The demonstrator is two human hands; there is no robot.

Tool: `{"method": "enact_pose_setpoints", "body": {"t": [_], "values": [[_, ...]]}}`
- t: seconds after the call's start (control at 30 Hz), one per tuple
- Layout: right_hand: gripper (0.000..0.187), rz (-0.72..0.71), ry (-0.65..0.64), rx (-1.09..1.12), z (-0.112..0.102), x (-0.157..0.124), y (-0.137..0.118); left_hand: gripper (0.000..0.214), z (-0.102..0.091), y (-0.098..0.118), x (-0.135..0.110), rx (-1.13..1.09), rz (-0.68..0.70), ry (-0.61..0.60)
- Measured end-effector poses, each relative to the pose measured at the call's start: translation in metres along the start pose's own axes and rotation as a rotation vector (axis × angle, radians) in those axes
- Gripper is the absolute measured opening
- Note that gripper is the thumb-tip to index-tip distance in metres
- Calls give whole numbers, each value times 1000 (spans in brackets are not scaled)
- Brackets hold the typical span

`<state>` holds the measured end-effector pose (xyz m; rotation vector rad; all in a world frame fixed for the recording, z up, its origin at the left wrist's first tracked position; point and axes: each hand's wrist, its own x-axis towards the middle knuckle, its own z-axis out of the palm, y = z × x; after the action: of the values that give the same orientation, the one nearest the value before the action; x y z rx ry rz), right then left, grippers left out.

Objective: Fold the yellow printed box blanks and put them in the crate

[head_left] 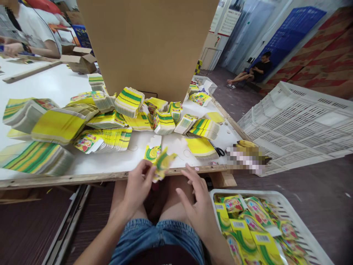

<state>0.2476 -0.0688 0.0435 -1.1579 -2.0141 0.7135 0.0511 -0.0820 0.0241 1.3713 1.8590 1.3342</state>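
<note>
My left hand (139,182) pinches a small yellow and green printed carton (163,163) over the table's front edge; the carton is blurred by motion. My right hand (194,193) is to the right of it, fingers spread, with nothing in them. Just behind the held carton, another flat printed carton (152,149) lies on the white table. A fanned stack of flat cartons (107,140) lies to the left, and a yellow stack (201,147) sits to the right, beside black-handled scissors (219,150).
More carton stacks (59,123) spread along the table before a tall cardboard box (149,44). A white basket (248,192) with yellow cartons stands at my right. Bananas (245,144) lie by the table corner. White crates (298,125) stand beyond. One person works at left; another sits behind.
</note>
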Motion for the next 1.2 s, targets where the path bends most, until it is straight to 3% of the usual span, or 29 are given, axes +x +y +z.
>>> {"method": "enact_pose_setpoints", "body": {"t": [0.07, 0.17, 0.23, 0.3, 0.4, 0.5, 0.57, 0.63, 0.73, 0.83, 0.93, 1.03, 1.1, 1.2], "values": [[49, -19, 11, 25, 11, 2, -3, 18, 6, 14, -22, -181, 0, -124], [46, 84, 38, 109, 17, -1, 1, 20, 14, 24, -41, -278, -61, -207], [39, 182, 104, 188, 16, -5, 3, 24, 17, 23, -44, -370, -139, -279], [33, 235, 151, 284, 15, -7, 3, 30, 19, 20, -42, -553, -234, -431], [27, 235, 151, 385, 17, -10, 0, 41, 24, 19, -39, -896, -408, -642], [19, 225, 158, 410, 21, -11, -4, 43, 29, 22, -41, -1091, -500, -757], [15, 208, 154, 427, 22, -12, -6, 46, 33, 22, -43, -1143, -507, -763], [17, 184, 179, 407, 23, -13, -5, 49, 36, 20, -45, -1164, -533, -681], [38, 194, 297, 295, 23, -16, 0, 53, 41, 14, -46, -1136, -579, -501], [30, 276, 174, 302, 22, -19, 8, 51, 46, 8, -46, -1047, -563, -397], [26, 368, 42, 342, 19, -21, 13, 47, 48, 6, -47, -896, -433, -394], [28, 366, 124, 442, 14, -19, 15, 52, 42, 6, -48, -778, -263, -396], [41, 306, 144, 552, 10, -17, 16, 61, 36, 7, -47, -781, -206, -458], [36, 242, -1, 612, 2, -15, 20, 61, 25, 7, -43, -872, -210, -614]]}}
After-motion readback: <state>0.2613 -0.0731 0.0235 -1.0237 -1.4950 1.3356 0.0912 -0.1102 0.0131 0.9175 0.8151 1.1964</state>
